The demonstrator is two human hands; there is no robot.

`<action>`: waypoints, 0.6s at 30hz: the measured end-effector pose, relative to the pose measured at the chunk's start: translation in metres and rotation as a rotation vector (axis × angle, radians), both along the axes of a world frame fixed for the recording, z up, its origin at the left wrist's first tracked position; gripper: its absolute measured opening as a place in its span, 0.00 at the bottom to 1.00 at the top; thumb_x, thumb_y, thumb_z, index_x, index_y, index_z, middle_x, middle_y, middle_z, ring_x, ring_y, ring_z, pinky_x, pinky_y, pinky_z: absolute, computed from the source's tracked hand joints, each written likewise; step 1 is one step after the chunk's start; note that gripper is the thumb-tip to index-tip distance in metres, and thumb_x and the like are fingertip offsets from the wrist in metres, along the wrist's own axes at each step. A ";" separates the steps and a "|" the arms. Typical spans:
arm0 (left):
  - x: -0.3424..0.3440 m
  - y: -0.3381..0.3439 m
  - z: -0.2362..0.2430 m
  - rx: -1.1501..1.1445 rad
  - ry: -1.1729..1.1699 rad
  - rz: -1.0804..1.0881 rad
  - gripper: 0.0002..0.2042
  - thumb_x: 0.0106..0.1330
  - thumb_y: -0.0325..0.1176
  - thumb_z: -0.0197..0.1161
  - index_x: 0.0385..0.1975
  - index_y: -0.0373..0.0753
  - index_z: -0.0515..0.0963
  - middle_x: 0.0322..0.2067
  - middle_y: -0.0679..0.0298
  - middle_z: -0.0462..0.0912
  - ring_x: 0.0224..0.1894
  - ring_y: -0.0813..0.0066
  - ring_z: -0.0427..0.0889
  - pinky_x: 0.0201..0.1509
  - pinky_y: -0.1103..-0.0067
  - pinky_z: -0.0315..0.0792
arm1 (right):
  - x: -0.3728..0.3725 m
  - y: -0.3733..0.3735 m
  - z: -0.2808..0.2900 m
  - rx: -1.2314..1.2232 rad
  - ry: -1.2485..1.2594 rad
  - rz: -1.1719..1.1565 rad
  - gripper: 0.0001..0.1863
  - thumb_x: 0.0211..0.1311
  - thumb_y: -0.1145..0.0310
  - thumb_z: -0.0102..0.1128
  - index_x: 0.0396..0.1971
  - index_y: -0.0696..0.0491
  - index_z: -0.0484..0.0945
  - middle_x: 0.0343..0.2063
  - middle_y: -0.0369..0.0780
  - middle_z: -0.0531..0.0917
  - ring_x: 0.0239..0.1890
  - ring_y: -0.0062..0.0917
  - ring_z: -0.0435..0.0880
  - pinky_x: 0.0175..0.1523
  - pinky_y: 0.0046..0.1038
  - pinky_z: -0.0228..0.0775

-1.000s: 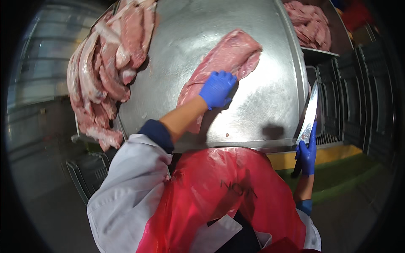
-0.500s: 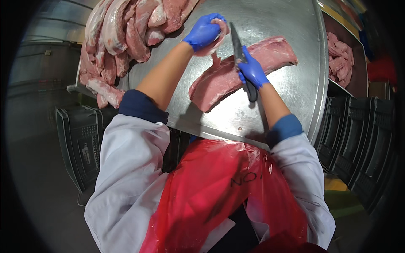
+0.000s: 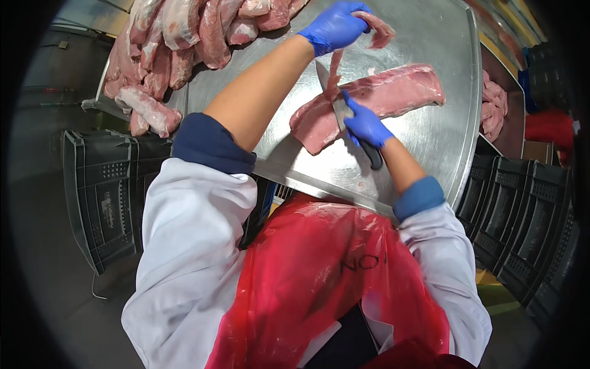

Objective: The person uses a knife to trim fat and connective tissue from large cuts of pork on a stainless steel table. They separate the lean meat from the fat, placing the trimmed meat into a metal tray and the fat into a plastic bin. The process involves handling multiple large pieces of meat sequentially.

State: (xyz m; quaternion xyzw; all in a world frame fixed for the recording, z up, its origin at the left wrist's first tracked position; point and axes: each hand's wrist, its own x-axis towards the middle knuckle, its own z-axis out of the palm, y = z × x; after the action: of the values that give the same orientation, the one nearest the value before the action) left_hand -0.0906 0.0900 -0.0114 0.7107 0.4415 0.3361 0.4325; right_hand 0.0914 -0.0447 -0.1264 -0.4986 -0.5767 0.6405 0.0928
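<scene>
A long pink piece of boneless meat (image 3: 402, 92) lies slantwise on the steel table. Above its far edge my left hand (image 3: 335, 27), in a blue glove, is closed on a strip of meat trimming (image 3: 381, 32). A thin part of that strip hangs from beneath the hand down to the large piece and seems joined to it. My right hand (image 3: 369, 126), gloved in blue too, grips a knife (image 3: 373, 157) by its dark handle. The blade crosses over the left part of the meat, its tip pointing away beside the hanging strip.
Several uncut meat pieces (image 3: 166, 37) are heaped at the table's (image 3: 270, 154) far left. At the right, a bin (image 3: 513, 104) holds trimmings (image 3: 493, 107). Dark plastic crates (image 3: 101, 197) stand at the left, and stacked crates (image 3: 510, 212) at the right.
My left hand has moved right and slightly up, drawing out the strip. The knife has come down across the meat, and its blade now tilts further left.
</scene>
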 end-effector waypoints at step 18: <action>-0.154 -0.173 0.158 0.550 0.008 0.271 0.16 0.66 0.33 0.64 0.48 0.29 0.80 0.38 0.58 0.84 0.45 0.68 0.83 0.52 0.73 0.77 | -0.036 -0.085 -0.030 0.256 -0.181 0.429 0.37 0.72 0.61 0.50 0.77 0.35 0.48 0.27 0.51 0.85 0.26 0.41 0.86 0.40 0.39 0.78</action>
State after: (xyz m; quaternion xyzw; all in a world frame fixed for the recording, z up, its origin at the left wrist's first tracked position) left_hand -0.2445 -0.0830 0.1467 0.7370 0.4264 0.4949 0.1736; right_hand 0.0555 -0.1298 -0.1564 -0.4045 -0.7514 0.5202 -0.0346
